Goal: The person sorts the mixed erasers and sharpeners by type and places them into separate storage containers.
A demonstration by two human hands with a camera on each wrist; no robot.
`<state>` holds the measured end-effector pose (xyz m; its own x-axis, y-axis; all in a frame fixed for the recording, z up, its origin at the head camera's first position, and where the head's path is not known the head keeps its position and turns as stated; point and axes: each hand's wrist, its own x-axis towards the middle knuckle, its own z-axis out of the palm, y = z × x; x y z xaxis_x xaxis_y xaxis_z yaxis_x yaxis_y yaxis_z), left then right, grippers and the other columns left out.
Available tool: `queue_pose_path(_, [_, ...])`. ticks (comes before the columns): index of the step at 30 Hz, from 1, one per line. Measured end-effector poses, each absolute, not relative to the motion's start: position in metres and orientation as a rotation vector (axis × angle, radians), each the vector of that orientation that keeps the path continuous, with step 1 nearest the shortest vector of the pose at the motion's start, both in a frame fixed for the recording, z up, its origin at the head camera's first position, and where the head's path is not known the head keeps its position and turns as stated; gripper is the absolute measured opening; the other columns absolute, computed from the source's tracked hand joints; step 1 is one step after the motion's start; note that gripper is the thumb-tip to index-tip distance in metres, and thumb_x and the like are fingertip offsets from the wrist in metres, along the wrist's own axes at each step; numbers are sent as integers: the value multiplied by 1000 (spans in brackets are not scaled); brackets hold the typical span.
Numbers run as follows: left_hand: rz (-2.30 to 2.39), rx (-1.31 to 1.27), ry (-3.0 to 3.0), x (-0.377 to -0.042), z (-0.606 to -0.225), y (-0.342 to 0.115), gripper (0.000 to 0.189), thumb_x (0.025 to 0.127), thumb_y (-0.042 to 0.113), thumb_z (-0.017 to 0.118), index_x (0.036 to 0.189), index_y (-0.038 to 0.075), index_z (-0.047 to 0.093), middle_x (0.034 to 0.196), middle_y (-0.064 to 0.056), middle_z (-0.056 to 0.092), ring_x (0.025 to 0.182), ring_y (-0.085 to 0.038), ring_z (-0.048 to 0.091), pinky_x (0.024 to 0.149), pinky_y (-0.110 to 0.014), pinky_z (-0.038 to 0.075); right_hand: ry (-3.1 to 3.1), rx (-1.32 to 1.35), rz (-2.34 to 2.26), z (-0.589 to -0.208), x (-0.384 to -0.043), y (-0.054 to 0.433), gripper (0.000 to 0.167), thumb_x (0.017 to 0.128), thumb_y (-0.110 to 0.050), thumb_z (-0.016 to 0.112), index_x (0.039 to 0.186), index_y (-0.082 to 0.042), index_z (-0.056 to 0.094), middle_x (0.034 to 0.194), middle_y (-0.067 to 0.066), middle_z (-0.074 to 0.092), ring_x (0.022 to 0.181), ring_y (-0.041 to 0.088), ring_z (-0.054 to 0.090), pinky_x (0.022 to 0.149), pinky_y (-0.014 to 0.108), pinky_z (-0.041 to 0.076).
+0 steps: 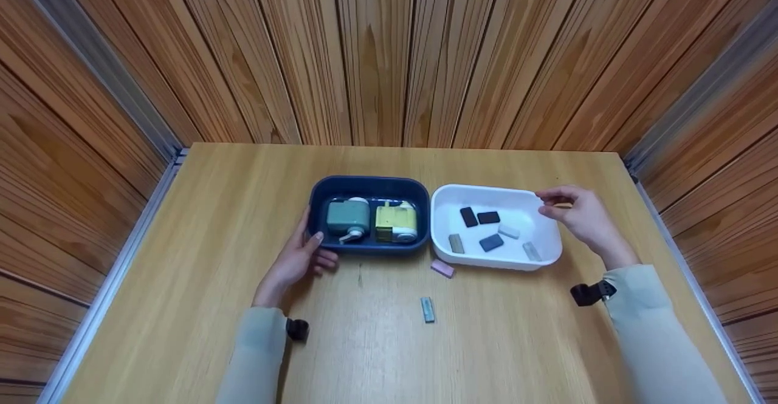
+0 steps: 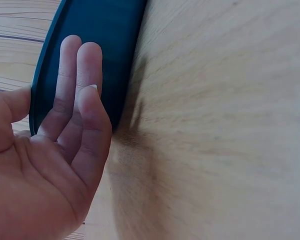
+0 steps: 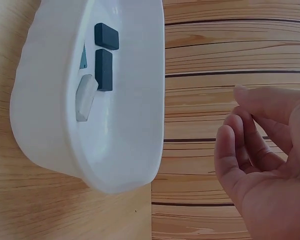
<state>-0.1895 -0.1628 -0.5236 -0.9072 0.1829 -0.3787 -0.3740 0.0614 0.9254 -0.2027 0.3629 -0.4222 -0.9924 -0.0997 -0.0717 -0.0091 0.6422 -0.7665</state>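
My left hand (image 1: 296, 259) holds the front left corner of a navy blue plastic bin (image 1: 371, 249). Its thumb lies at the rim while several fingers (image 2: 89, 70) lie along the outer wall. Inside that bin sit a boxy green device with a small crank (image 1: 348, 217) and a yellow and white one (image 1: 395, 222), both resembling hand-crank pencil sharpeners. Beside the right rim of a white bin (image 1: 495, 260), my right hand (image 1: 574, 215) hovers with loosely bent fingers and nothing in them; the right wrist view shows a gap between hand and bin (image 3: 45, 100).
Several small eraser-like blocks lie in the white bin, among them black (image 1: 468, 217), dark blue (image 1: 491, 243), white (image 1: 509, 231) and tan (image 1: 456, 243). A pink block (image 1: 442, 268) and a light blue one (image 1: 428, 310) lie on the wooden table (image 1: 364, 355). Wood-patterned panels (image 1: 377, 58) surround it.
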Motion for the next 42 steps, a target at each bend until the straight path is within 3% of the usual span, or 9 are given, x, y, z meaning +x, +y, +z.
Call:
queue_pose_path(16, [1897,-192,1970,-189,-526,-163,63,109,30,39,155,53,3,99,-21,71,91,-35,70,77,-44,54,2666,-106,-1426,-425,-188,358,47,96,-20,69,137,-1,57,130,19,59,117,29,56,87,12,46])
queue_pose_path(23, [1908,-151,1973,-190,-526,-163,64,109,29,39,156,52,2,98,-21,70,89,-35,70,75,-43,54,2638,-183,-1517,-425,-180,349,44,95,-13,69,135,2,58,129,22,59,119,33,55,89,13,46])
queue_pose_path(32, [1900,-187,1962,-190,-527,-162,64,109,30,39,155,54,2,99,-21,70,91,-36,70,77,-44,54,2641,-289,-1533,-424,-162,335,39,95,-9,68,133,-1,61,128,18,61,110,11,58,90,14,47])
queue_pose_path(42, [1891,-209,1962,-189,-525,-163,62,109,32,39,153,57,3,100,-21,70,92,-35,70,80,-44,53,2608,-376,-1556,-427,-145,314,36,92,-10,73,127,-4,66,124,14,63,114,30,59,91,19,49])
